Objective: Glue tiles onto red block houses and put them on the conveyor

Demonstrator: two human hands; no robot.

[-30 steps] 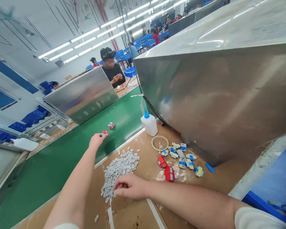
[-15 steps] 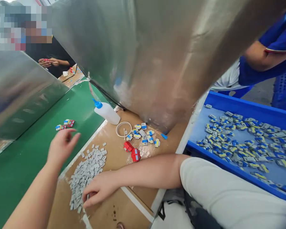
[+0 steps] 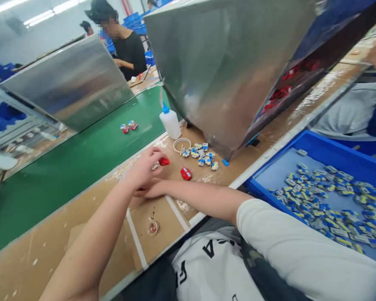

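My left hand (image 3: 146,167) reaches over the cardboard-covered bench, its fingers curled on a small red plastic piece (image 3: 164,161). Beneath it lies my right hand (image 3: 155,189), palm down, its fingertips hidden behind my left wrist. The pile of small grey pieces (image 3: 155,166) is mostly covered by my hands. A second red piece (image 3: 186,173) with a pale label rests on the bench to the right. Beyond it is a cluster of small white, blue and yellow blocks (image 3: 201,154).
A white squeeze bottle (image 3: 171,123) with a blue tip stands beside a white cable ring (image 3: 182,146). Two red-and-white pieces (image 3: 129,126) lie on the green belt (image 3: 90,146). A blue tray (image 3: 341,146) of blocks is at right. A metal partition (image 3: 225,75) rises ahead; people work beyond.
The view has swung so that the bench shows more widely. My left hand has moved from the belt's edge to the bench and closed on one of the two red pieces.
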